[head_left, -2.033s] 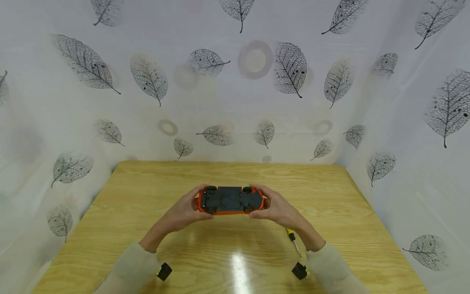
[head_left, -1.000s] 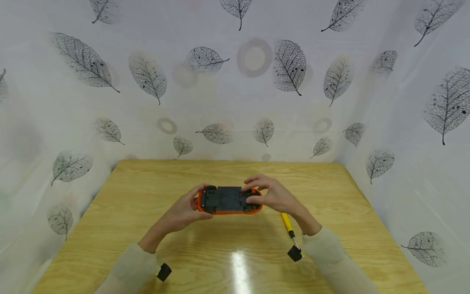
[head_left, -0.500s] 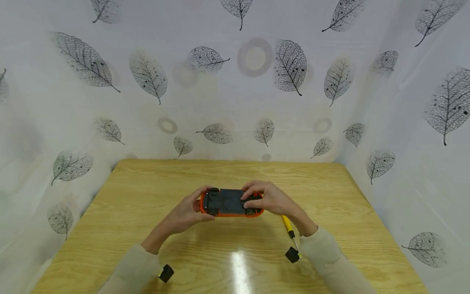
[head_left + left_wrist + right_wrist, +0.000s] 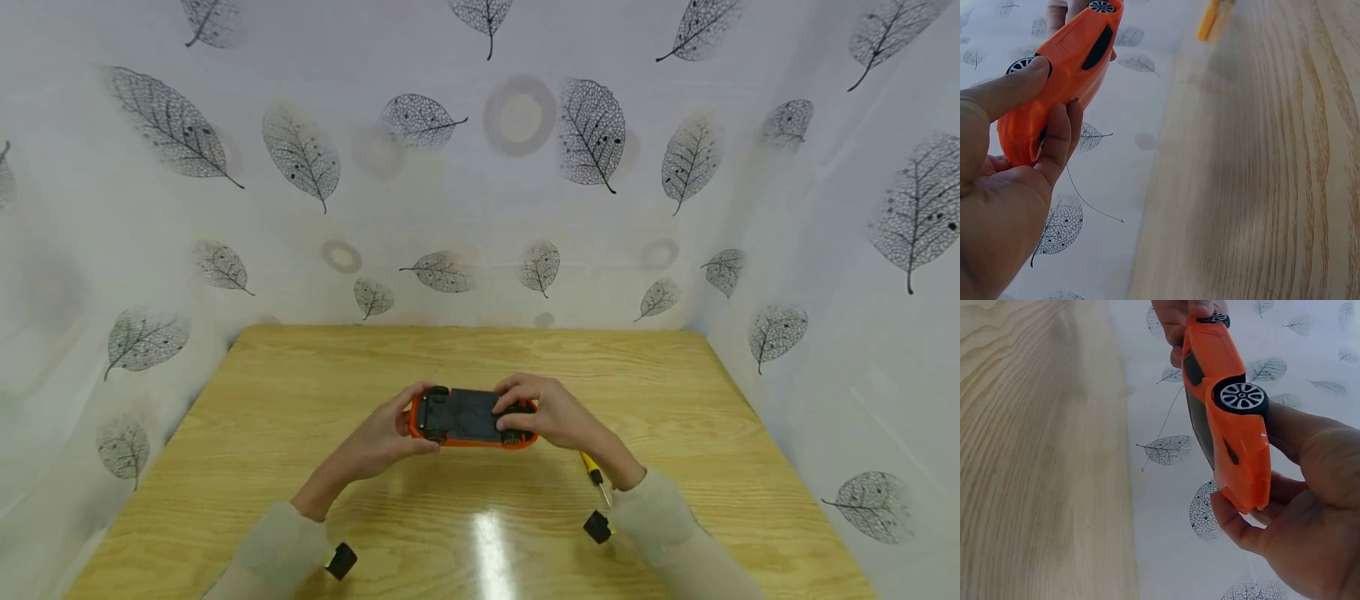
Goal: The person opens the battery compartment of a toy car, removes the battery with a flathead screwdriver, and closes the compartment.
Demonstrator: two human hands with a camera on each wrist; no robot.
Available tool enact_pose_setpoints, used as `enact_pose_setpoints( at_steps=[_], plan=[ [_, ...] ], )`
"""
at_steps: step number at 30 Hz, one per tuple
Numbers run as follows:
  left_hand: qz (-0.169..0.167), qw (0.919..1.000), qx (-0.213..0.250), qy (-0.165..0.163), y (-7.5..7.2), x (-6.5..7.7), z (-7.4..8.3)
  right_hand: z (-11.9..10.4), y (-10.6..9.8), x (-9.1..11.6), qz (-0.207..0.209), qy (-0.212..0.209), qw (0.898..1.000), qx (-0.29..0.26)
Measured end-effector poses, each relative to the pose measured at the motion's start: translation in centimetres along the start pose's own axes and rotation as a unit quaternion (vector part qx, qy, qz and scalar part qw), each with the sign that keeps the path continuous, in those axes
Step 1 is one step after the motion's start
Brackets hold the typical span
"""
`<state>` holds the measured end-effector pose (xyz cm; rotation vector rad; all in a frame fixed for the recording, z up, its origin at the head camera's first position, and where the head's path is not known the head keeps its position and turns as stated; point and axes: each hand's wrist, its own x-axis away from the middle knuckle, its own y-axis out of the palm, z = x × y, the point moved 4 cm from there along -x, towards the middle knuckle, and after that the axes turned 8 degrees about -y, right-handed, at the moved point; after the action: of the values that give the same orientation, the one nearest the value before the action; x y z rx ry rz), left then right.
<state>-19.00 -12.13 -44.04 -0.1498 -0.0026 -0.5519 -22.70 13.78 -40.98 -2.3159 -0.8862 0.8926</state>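
Observation:
An orange toy car (image 4: 474, 417) is held above the table, its black underside turned to the head camera. My left hand (image 4: 381, 435) grips its left end, thumb along the near side by a wheel, with fingers curled round the body in the left wrist view. At the other end my right hand (image 4: 558, 414) holds the car, thumb and fingertips on the underside beside the wheels. In the right wrist view, a finger of it curls against the hood, next to a silver-spoked wheel (image 4: 1241, 396).
On the wooden table (image 4: 337, 358) lies a yellow-handled screwdriver (image 4: 594, 473), partly covered by the right forearm. Black wrist cameras (image 4: 341, 561) sit at both cuffs. A white leaf-patterned sheet (image 4: 480, 192) surrounds the table at the back and sides.
My right hand has shifted from the car's right-end edges onto its underside, briefly lifting its fingers. The car has come slightly lower in view; the left hand keeps its grip.

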Motion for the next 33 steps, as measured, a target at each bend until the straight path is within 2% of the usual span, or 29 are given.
enact_pose_setpoints(
  at_steps=[12,21,33],
  plan=[
    [0.004,1.0000,0.006,-0.004,-0.3,0.1,0.4,-0.3,0.2,-0.1,0.045,-0.042,0.998,0.010],
    [-0.002,0.9998,0.017,-0.006,-0.4,0.2,0.5,-0.5,0.3,-0.1,0.061,-0.047,0.997,0.001],
    [0.002,0.9993,0.033,-0.015,-0.4,0.0,-0.2,-1.5,0.4,-0.3,0.087,-0.060,0.994,0.014]
  ],
)
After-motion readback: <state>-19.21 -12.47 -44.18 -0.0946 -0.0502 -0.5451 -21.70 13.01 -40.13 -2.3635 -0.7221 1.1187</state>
